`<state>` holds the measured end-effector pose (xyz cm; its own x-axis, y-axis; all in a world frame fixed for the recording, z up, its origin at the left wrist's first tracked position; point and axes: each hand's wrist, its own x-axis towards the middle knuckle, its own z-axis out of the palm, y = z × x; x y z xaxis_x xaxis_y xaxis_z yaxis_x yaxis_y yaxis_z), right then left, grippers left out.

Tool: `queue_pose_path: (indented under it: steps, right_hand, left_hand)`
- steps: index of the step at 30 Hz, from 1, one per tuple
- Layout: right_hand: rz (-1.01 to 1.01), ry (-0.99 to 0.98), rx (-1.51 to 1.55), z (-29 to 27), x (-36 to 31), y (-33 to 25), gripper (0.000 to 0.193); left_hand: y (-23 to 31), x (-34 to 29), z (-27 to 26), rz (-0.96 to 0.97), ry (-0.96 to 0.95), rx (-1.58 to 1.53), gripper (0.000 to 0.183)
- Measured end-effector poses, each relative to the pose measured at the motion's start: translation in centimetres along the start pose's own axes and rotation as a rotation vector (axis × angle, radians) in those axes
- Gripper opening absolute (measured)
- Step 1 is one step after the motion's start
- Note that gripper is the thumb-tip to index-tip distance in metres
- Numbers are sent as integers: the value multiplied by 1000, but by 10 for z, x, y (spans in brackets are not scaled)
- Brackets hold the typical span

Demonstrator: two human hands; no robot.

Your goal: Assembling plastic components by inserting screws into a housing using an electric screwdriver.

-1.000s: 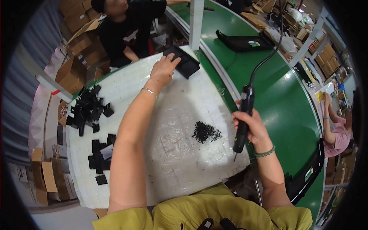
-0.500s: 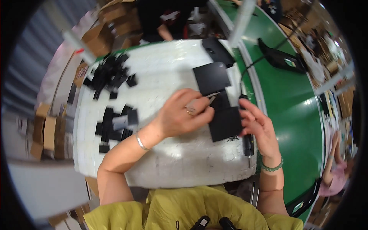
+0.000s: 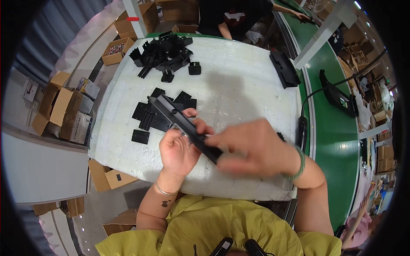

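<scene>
A long black plastic part (image 3: 174, 112) is held tilted over the table, its far end pointing up and left. My left hand (image 3: 179, 149) grips it from below and beside, with fingers wrapped round its middle. At its near end is my right hand (image 3: 256, 147), smeared by motion, with thumb and fingers closed about the part; the fingertips are partly hidden. Beyond my left hand lie several flat black plates (image 3: 141, 136) and strips. A corded electric screwdriver (image 3: 302, 126) rests near the table's right edge, its lower end hidden by my right hand and forearm.
A heap of small black plastic pieces (image 3: 164, 53) covers the far left of the white tabletop (image 3: 239, 59). At the far right lies a black housing (image 3: 284, 70). A green conveyor (image 3: 333, 145) runs along the right. Cardboard boxes (image 3: 60, 106) stand left; another person (image 3: 232, 19) is opposite.
The black parts at the table's right side have been picked up, and one long part is now in my hands. My right hand has moved left from beside the screwdriver. The view has shifted.
</scene>
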<state>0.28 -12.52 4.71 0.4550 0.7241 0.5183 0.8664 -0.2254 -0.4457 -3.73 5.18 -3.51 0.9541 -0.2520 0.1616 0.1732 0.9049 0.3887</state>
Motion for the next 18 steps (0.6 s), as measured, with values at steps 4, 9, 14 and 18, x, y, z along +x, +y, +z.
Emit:
queue_pose_path:
  steps: [4,9,14,18]
  right_hand:
    - [664,209,305,32,58,94,41]
    - [1072,219,317,91,96,179,44]
    - [1008,345,523,110,95,195,27]
    - [770,300,971,44,78,104,21]
  left_hand:
    - [12,-5,-6,188,235,-104,44]
    - [12,10,1,235,288,55,44]
    - [10,15,-5,253,93,40,40]
    - [9,15,0,245,150,3,38]
